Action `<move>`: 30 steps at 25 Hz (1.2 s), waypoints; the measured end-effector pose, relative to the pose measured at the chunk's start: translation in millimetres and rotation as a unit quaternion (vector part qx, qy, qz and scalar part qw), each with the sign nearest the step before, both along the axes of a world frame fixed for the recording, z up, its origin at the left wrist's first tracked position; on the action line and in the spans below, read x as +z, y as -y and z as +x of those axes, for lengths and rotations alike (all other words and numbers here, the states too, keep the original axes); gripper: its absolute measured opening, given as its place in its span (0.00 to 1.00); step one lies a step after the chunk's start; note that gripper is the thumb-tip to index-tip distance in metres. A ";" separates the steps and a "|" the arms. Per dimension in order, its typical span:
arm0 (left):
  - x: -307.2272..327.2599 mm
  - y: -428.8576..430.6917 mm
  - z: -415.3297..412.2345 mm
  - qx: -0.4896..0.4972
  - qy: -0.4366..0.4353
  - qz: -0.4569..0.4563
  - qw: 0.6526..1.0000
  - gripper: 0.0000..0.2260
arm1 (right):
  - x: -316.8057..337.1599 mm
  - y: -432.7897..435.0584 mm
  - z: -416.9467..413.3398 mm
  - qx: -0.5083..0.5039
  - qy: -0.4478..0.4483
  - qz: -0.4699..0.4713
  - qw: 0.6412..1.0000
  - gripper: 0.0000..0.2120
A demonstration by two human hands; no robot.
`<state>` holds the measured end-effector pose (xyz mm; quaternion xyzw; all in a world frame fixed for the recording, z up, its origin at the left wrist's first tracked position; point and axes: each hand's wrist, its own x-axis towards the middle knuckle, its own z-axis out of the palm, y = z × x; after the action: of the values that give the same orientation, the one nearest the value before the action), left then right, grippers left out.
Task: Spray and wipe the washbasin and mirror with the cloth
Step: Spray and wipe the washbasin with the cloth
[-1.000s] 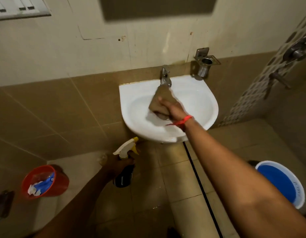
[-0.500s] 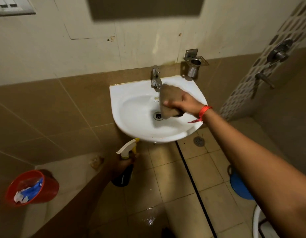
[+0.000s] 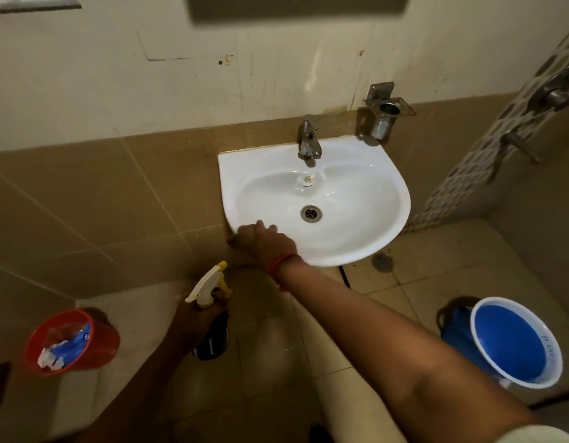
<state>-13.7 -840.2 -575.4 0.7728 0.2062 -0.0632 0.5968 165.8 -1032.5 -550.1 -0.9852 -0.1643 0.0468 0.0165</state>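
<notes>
The white washbasin (image 3: 400, 199) hangs on the brown tiled wall, with a metal tap (image 3: 308, 139) at its back and a drain (image 3: 311, 213) in the bowl. My right hand (image 3: 267, 241), a red thread at its wrist, presses on the basin's front-left rim. It is shut on a brown cloth (image 3: 237, 243), which is mostly hidden under the fingers. My left hand (image 3: 200, 318) hangs lower down, below the basin's left side, shut on a dark spray bottle (image 3: 211, 343) with a white and yellow trigger head. The mirror's dark lower edge (image 3: 296, 8) shows at the top.
A red bucket (image 3: 101, 343) with scraps inside stands on the floor at the left. A white-rimmed blue bucket (image 3: 513, 343) stands at the right. A metal tumbler holder (image 3: 387, 113) is fixed to the wall right of the tap, shower taps (image 3: 554, 94) further right, a floor drain (image 3: 383, 262) below the basin.
My right hand has swept the cloth from the tap, across the bowl's right side, to the front-left rim. The bowl and drain are now uncovered. The left hand stayed low with the bottle.
</notes>
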 end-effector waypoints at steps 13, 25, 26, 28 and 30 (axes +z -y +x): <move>13.6 24.3 22.1 -0.062 0.054 0.001 0.997 0.11 | -70.2 35.9 -51.1 0.106 0.185 0.041 0.976 0.19; 37.9 55.0 48.2 -0.127 0.111 0.014 0.986 0.01 | -4.8 140.3 -90.4 -0.179 -0.080 0.169 0.966 0.70; 45.3 53.2 51.6 -0.134 0.118 0.017 0.984 0.02 | -1.9 130.4 -104.3 -0.325 -0.080 0.287 0.897 0.67; 60.6 51.7 61.1 -0.147 0.132 0.035 0.980 0.06 | -8.7 103.8 -110.9 -0.533 -0.119 0.483 0.684 0.53; 77.0 54.3 73.8 -0.153 0.133 0.030 0.979 0.06 | -49.6 76.3 -83.1 -0.590 -0.117 0.602 0.525 0.49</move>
<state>60.1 -894.5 -498.3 0.8141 0.0064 -0.0441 0.5789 82.7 -1108.8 -599.6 -0.5990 0.4691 0.0317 0.6482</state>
